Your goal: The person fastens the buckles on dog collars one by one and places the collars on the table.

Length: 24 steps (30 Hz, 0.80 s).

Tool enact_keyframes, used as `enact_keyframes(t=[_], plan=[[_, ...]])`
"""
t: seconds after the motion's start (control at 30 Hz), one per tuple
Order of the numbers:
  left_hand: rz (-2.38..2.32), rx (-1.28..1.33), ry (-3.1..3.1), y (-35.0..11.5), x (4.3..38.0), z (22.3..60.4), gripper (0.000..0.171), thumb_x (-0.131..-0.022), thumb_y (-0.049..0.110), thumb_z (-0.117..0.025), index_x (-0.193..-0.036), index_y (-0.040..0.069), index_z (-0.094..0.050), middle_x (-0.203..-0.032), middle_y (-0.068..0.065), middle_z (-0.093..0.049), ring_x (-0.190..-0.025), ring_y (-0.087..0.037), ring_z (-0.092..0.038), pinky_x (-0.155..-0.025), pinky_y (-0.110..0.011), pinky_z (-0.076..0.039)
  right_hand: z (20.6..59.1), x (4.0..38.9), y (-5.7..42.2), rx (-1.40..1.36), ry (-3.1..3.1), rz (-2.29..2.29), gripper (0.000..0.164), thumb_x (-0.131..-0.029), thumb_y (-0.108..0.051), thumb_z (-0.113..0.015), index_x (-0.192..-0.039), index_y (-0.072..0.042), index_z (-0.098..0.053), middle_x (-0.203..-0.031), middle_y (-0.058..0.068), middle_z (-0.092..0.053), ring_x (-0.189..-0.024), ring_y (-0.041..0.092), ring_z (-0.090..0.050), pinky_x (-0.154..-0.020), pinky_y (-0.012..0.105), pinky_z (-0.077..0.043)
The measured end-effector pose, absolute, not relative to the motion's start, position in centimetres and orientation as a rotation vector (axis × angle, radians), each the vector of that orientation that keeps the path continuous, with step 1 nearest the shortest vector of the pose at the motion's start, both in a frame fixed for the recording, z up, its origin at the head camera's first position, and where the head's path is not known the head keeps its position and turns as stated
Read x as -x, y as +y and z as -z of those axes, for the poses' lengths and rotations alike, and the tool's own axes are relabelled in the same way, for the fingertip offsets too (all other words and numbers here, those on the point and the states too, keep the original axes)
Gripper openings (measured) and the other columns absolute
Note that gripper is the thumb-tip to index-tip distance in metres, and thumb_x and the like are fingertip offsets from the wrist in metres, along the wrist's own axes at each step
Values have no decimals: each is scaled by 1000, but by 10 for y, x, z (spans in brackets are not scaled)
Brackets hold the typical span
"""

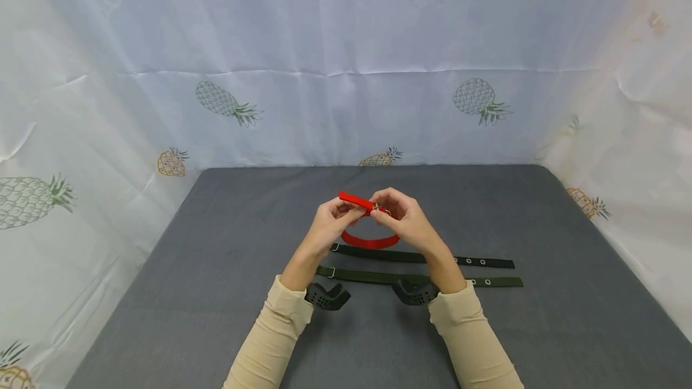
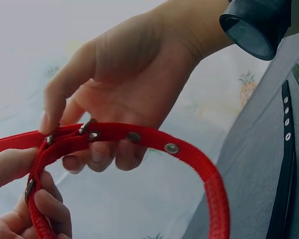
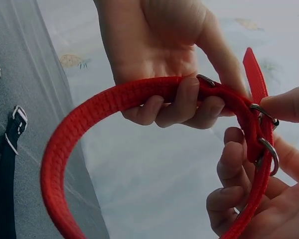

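A red collar (image 1: 370, 243) with metal eyelets is held up above the grey table, bent into a loop. My left hand (image 1: 334, 220) pinches the strap near its free end, which sticks out past the fingers. At the metal buckle (image 3: 263, 115) my right hand (image 1: 404, 216) grips the collar between thumb and fingers. The strap runs through the buckle, and a metal D-ring (image 3: 273, 155) sits beside it in the right wrist view. Fingers partly cover the buckle in the head view.
On the grey table (image 1: 227, 311) a black collar (image 1: 373, 252) and a dark green collar (image 1: 362, 275) lie stretched out side by side, below the hands. Both have eyelets at the right end. White pineapple-print cloth (image 1: 335, 119) hangs behind and at both sides.
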<state>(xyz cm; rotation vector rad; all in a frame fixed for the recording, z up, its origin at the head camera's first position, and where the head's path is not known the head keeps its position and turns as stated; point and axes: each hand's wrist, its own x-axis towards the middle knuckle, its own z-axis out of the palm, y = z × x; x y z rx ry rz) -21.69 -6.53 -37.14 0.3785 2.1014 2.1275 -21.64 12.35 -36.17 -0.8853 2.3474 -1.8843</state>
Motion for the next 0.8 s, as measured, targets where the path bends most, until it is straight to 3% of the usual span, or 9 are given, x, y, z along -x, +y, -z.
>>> enact_keyframes(t=[0.23,0.37,0.53,0.67,0.8], plan=[[-2103,-382,2097,-67,216,371,19,-94,9,-60,-110,-3,-61,-90,11,-65,-87,-8,-60,-88,-27,-50,361,216,126,832,2327,1879,23,-95,-6,-56,-115,6,-54,-93,-2,-59,-71,4,-58,-66,23,-51],[-2033,-434,2111,-68,214,372,24,-94,11,-61,-114,-1,-61,-106,-2,-67,-101,-15,-63,-94,-30,-51,363,215,126,764,2302,1873,24,-98,-9,-53,-116,6,-53,-92,-4,-58,-72,6,-58,-67,22,-49],[-1902,-588,2204,-67,212,374,31,-92,9,-64,-121,-1,-59,-122,-20,-63,-101,-18,-66,-86,-22,-53,362,212,125,646,2287,1855,30,-102,-20,-47,-118,6,-52,-93,-1,-57,-75,11,-57,-71,22,-49],[-1843,-695,2286,-66,212,375,32,-90,8,-66,-121,-1,-60,-121,-21,-64,-96,-15,-66,-81,-18,-52,361,212,125,599,2299,1846,30,-103,-21,-45,-114,5,-53,-90,3,-55,-74,13,-52,-69,22,-47],[-1861,-694,2298,-66,213,374,35,-89,8,-68,-122,0,-59,-119,-21,-65,-94,-15,-65,-79,-17,-52,359,213,126,542,2282,1900,28,-104,-21,-43,-109,5,-53,-85,-3,-55,-77,15,-51,-72,23,-46]])
